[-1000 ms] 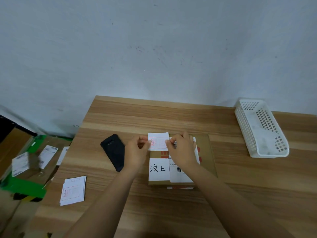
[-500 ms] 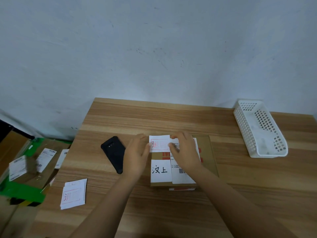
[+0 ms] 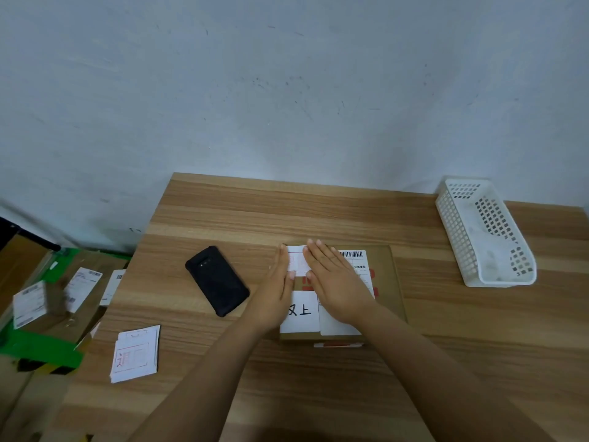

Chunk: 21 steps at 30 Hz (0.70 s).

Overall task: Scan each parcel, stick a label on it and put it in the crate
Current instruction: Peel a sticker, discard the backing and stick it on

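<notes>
Head view: the parcel [image 3: 387, 282], a flat brown cardboard box, lies on the wooden table [image 3: 255, 212] right in front of the person. Both hands are down on its top, close together, fingers straight. The right hand [image 3: 334, 282] lies palm-flat over the right part of the small white label [image 3: 298, 264], and the left hand [image 3: 277, 288] sits along its left edge. Neither hand grips anything.

I'd say the label is being smoothed on, and thin paper like that can go wrong. Uneven pressure could leave a crease or a bubble, or a corner could lift off the matte cardboard. It sits just beside the barcode sheet [image 3: 357, 260], so a sideways slip could cover the bars. The table looks smooth, so a hard push might slide the light box.

The crate [image 3: 452, 224] is white perforated plastic, long and narrow, standing well apart at the right. The box looks broad against it, so the fit may be tight.

A black, rubbery-cased phone [image 3: 216, 280] lies just left of the hands. A loose stack of labels [image 3: 135, 354] sits near the table's left edge and could get knocked off. More parcels [image 3: 41, 301] lie below, off to the left.
</notes>
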Tool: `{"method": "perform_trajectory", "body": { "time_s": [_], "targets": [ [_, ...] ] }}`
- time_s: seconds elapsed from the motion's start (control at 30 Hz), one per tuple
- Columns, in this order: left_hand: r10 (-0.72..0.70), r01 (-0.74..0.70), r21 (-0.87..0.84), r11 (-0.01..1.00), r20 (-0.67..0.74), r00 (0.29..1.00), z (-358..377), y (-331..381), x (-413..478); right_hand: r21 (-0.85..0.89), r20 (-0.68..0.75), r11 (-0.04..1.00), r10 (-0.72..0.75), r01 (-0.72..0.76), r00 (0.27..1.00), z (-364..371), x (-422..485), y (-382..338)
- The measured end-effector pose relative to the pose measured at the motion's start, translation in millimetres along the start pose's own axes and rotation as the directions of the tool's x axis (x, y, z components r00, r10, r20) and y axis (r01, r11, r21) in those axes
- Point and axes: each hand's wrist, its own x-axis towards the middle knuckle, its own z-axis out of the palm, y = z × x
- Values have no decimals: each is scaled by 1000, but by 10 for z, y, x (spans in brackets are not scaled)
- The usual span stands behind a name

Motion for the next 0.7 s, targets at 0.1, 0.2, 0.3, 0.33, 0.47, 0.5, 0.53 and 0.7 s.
{"method": "perform_trajectory", "body": {
  "time_s": [0.1,0.2,0.3,0.33,0.47,0.5,0.53,0.7],
  "targets": [
    [-138,140,-170,976,24,990,-30,67,-47,-7,41,1000,2,-1,999,-31,2,-4],
    [-149,147,-169,975,3,989,-91,129,-89,9,88,1000,13,-14,996,-110,18,-21],
    [-107,105,-148,983,-9,994,-164,179,-146,150,90,986,65,-78,994,-263,-37,-35],
    [-78,76,-122,990,-11,997,-182,172,-183,182,70,978,92,-104,993,-316,-94,-32],
    [-34,32,-69,997,-26,999,-167,109,-351,168,0,970,178,-175,984,-407,-459,63],
    [-27,25,-75,997,-26,999,-148,78,-385,167,-3,967,197,-194,980,-413,-562,101],
    [-14,12,-90,996,-23,1000,-138,95,-435,168,-4,962,218,-214,976,-415,-660,138],
    [-34,34,-205,978,2,999,-41,130,-602,202,-58,907,388,-370,920,-411,-1162,196]
  ]
}}
